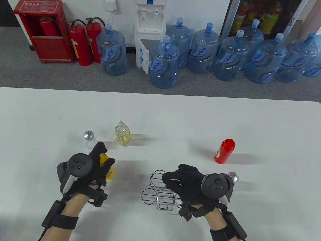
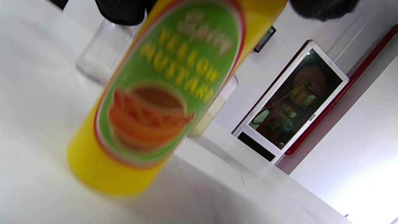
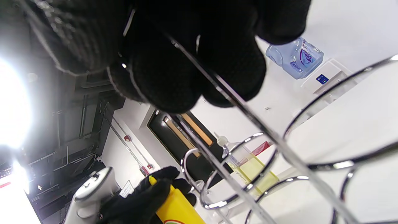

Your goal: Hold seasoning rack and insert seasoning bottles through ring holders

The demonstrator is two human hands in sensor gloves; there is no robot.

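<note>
On the left, we see the left hand [image 1: 96,164] wrapped around the yellow mustard bottle [image 1: 106,165], fingers curled over its upper part so that only the yellow shoulder and a strip of label show past the glove. In the left wrist view the mustard bottle [image 2: 155,99] fills the frame, hanging tilted with its base just above the white table [image 1: 175,118] or barely on it; we cannot tell which. Two black fingertips [image 2: 121,11] press on its top from either side.

Just beyond that grip stands a glass shaker [image 1: 89,139] with a metal cap, and to its right a clear square oil bottle [image 1: 122,133] with yellowish liquid, both upright and apart from the hand.

To the right of the mustard grip, with open tabletop between, sits the wire seasoning rack [image 1: 160,192]. We see the right hand [image 1: 186,185] closed over its top, fingers folded down around the chrome handle wire. The right wrist view shows the gloved fingers [image 3: 186,62] clamped on a thin rod of the rack [image 3: 279,146], with the ring holders spreading out below the grip.

Beyond the right hand and further right, a red sauce bottle [image 1: 224,151] stands upright, well apart. Just beside the right hand's tracker, on its right, a second metal-capped shaker [image 1: 233,176] peeks out.
</note>
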